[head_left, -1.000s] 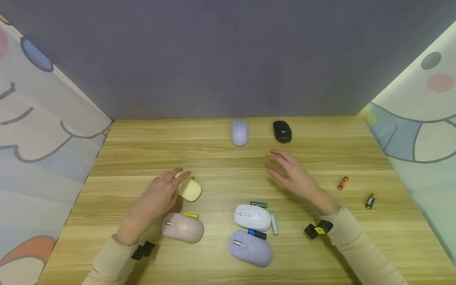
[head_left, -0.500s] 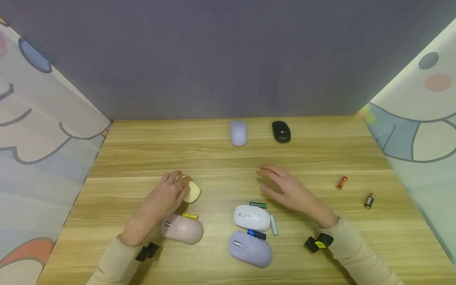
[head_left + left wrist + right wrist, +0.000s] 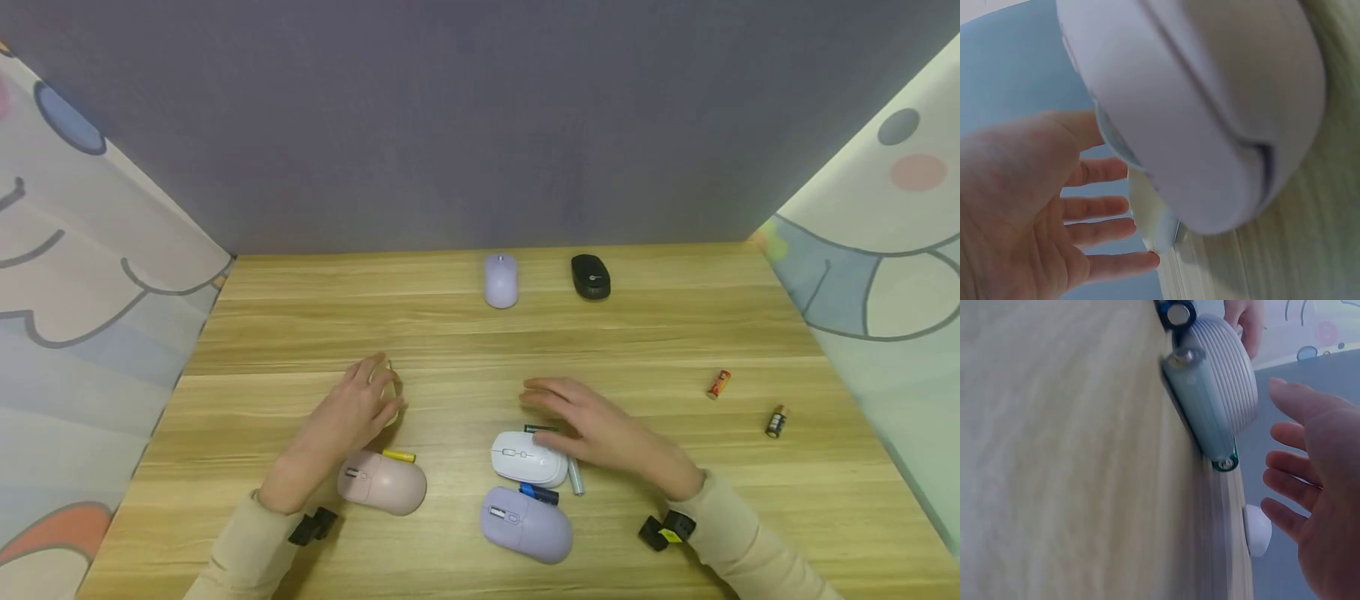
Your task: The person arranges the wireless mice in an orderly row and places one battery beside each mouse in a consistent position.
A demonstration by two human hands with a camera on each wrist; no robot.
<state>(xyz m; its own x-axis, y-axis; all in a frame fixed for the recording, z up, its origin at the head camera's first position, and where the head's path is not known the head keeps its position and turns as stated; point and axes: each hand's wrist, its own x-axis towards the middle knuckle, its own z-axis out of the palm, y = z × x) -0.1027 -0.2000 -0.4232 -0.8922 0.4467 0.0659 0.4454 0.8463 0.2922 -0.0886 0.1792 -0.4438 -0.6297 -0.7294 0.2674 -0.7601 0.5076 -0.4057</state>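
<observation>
My left hand [image 3: 347, 421] holds a pale yellow computer mouse [image 3: 1145, 203] by its edges and hides most of it in the head view. In the left wrist view the fingertips touch that mouse, while a pink mouse [image 3: 1179, 112] covers the thumb's end. My right hand [image 3: 600, 425] hovers with spread, relaxed fingers over the upper right end of a white mouse [image 3: 513, 465]. In the right wrist view nothing lies between the right thumb and fingers. A green battery [image 3: 540, 429], a light blue battery [image 3: 575, 477] and a dark blue battery [image 3: 540, 494] lie around the white mouse.
Nearest me is a lilac mouse [image 3: 528, 527]; a yellow battery [image 3: 399, 456] touches the pink mouse. Farther back sit another lilac mouse [image 3: 501, 282] and a black mouse [image 3: 591, 277]. A red battery [image 3: 718, 384] and a dark battery [image 3: 777, 421] lie at the right.
My left hand has closed round the yellow mouse, which has shifted left and is now mostly covered. My right hand has come left and nearer, over the white mouse.
</observation>
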